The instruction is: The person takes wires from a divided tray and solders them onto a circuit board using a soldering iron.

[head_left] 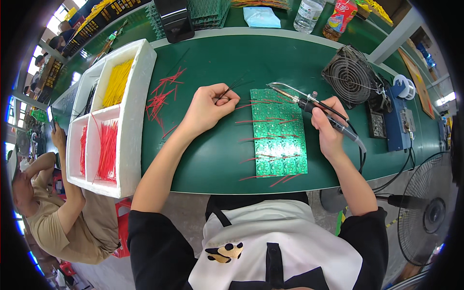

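Observation:
My left hand (211, 107) is closed in a pinch on several thin black wires (235, 85), whose ends fan out toward the far right. In my right hand (329, 126) is a soldering iron (305, 104) with a curved metal wire-feed tube at its front; its tip hangs over the far edge of the circuit board panel (280, 145). That green panel lies flat between my hands, divided into rows of small boards. Short red wires (261, 139) stick out from its rows, several past its left edge. Whether the tip touches the panel, I cannot tell.
Left stands a white foam box (131, 121) with yellow, red and black wires in compartments. Loose red wires (157, 104) lie beside it. At right are a fume fan (350, 77) and a blue solder station (398, 121). A seated person (63, 212) is at far left.

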Demonstrator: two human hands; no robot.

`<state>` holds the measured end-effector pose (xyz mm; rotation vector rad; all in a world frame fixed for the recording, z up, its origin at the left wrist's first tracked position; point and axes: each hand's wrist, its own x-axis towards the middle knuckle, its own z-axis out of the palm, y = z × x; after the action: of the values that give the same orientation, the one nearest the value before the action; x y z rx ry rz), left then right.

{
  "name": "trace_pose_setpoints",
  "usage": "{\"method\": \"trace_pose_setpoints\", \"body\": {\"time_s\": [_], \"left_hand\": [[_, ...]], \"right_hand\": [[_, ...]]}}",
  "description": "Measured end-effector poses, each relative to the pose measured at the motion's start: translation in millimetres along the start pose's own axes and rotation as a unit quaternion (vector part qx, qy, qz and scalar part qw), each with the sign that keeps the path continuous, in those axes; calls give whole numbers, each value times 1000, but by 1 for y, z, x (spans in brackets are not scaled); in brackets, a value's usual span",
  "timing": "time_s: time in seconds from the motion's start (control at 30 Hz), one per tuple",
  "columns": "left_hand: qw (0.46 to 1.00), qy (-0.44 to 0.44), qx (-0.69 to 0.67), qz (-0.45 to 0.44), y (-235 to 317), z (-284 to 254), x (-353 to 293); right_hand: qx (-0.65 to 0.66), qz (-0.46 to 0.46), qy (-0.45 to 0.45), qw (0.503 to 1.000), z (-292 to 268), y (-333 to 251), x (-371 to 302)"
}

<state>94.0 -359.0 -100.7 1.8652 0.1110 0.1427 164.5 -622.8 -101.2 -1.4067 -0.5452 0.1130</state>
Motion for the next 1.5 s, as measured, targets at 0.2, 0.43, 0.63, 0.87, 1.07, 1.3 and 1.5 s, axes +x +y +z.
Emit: {"method": "trace_pose_setpoints", "body": {"time_s": [0.2, 0.43, 0.63, 0.87, 1.07, 1.3, 1.5], "left_hand": [[1000, -4, -8, 4, -3, 1, -2], [1000, -18, 24, -11, 0, -1, -2], [1000, -13, 25, -6, -3, -1, -1], [999, -13, 41, 11, 0, -1, -1], [999, -17, 32, 13, -1, -1, -2], [999, -17, 33, 3, -2, -1, -2], [999, -18, 37, 8, -1, -2, -2]], "right_hand": [[-106, -81, -69, 989, 3, -16, -24], [-146, -203, -107, 962, 8, -9, -23], [-188, -159, -114, 962, 11, -11, -20], [-192, -107, -111, 969, 15, -12, -19], [-189, -107, -112, 970, 14, -10, -20], [-205, -116, -111, 966, 15, -10, -20], [-214, -121, -118, 962, 14, -9, -19]]}}
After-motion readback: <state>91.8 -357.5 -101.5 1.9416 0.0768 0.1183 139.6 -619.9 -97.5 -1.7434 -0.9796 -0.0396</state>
